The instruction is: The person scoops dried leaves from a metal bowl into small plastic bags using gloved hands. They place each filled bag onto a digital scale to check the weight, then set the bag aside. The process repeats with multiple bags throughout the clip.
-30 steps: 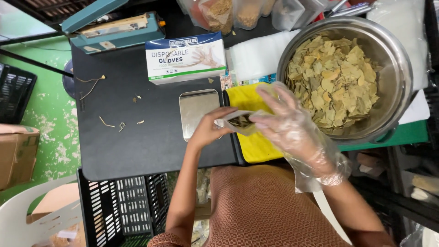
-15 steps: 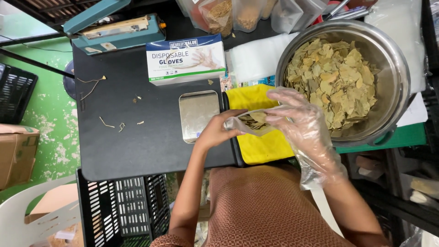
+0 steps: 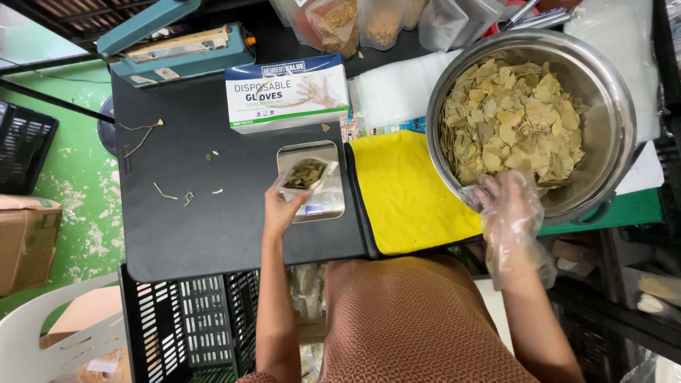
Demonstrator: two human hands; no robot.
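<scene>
My left hand (image 3: 280, 211) grips a small clear plastic bag (image 3: 303, 174) partly filled with dried leaves and holds it over a small metal scale (image 3: 316, 183) on the black table (image 3: 213, 220). My right hand (image 3: 507, 206), in a loose clear plastic glove, reaches over the near rim of a big steel bowl (image 3: 610, 120) heaped with dried leaves (image 3: 511, 120). Its fingers are spread at the edge of the leaf pile, and I cannot see anything held in it. A yellow cloth (image 3: 408, 191) lies between the scale and the bowl.
A box of disposable gloves (image 3: 287, 92) stands behind the scale. A teal heat sealer (image 3: 177, 50) sits at the table's far left. Bags of dried goods (image 3: 340, 21) line the back. Black crates (image 3: 177, 326) sit below the table; a cardboard box (image 3: 25, 241) is at left.
Both hands were together over the yellow cloth on the bag. Now the left hand has carried the bag left to the scale, and the right hand has moved right to the bowl.
</scene>
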